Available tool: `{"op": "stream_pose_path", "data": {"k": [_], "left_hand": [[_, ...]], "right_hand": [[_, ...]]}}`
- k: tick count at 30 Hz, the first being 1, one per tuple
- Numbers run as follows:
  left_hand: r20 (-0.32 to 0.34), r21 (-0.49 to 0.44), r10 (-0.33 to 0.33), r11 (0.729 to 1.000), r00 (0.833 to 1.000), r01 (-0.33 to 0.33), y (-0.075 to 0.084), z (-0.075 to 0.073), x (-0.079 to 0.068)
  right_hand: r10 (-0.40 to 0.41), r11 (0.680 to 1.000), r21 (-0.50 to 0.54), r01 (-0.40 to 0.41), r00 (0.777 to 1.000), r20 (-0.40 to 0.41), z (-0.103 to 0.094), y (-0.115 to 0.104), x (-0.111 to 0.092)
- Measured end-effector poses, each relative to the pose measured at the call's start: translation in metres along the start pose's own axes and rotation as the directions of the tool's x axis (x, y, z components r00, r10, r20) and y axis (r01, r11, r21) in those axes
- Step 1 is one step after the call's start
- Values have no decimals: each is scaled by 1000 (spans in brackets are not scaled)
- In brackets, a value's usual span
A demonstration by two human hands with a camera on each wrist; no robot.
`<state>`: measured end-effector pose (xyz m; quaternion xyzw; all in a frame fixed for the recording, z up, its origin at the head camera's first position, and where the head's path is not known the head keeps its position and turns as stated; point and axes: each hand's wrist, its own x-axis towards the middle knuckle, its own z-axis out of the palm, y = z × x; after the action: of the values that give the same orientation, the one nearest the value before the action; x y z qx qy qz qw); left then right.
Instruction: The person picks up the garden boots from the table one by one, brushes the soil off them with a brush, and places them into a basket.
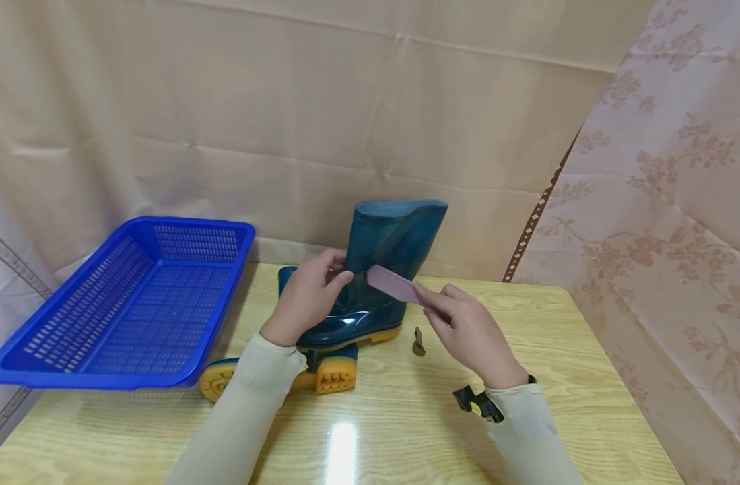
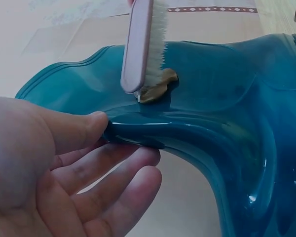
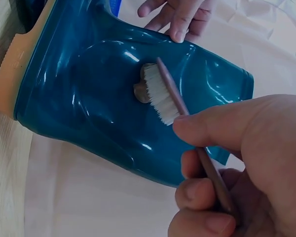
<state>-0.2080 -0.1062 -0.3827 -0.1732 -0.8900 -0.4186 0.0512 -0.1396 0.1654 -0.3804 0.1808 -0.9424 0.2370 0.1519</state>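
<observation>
A teal rain boot (image 1: pixel 378 249) with a yellow-orange sole stands upright on the table. My left hand (image 1: pixel 306 296) pinches the front of its shaft, thumb on one face and fingers behind, as the left wrist view shows. My right hand (image 1: pixel 466 330) grips a pinkish-mauve brush (image 1: pixel 394 283) by its handle. In the right wrist view, the white bristles (image 3: pixel 162 96) meet a brown, mud-like lump (image 3: pixel 141 88) on the side of the shaft. A second boot (image 1: pixel 336 377) lies on its side in front, sole facing me, partly hidden by my left forearm.
A blue plastic basket (image 1: pixel 224 323) with slotted walls stands at the left. On the wood-patterned table (image 1: pixel 527 357), another small brown piece (image 1: pixel 418 342) lies right of the upright boot's heel. Beige cloth (image 1: pixel 273 121) hangs behind, with flowered cloth (image 1: pixel 679 202) at the right.
</observation>
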Motion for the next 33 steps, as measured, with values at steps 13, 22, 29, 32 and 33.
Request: {"op": "stream_pose_path", "data": {"k": [13, 22, 29, 32, 33], "left_hand": [[6, -10, 18, 1000, 1000, -17, 2, -1, -1], [17, -17, 26, 1000, 1000, -26, 6, 0, -3], [-13, -22, -16, 1000, 1000, 15, 0, 1, 0], [-19, -16, -21, 1000, 1000, 21, -1, 1, 1], [-20, -14, -25, 1000, 999, 25, -1, 1, 1]], "right_hand": [[-61, 998, -30, 59, 996, -59, -4, -1, -2], [-164, 982, -104, 156, 984, -70, 1, 0, 0], [-57, 995, -89, 54, 998, -26, 1, -1, 0], [-35, 994, -100, 33, 999, -15, 1, 0, 0], [-30, 994, -102, 29, 999, -15, 0, 0, -1]]}}
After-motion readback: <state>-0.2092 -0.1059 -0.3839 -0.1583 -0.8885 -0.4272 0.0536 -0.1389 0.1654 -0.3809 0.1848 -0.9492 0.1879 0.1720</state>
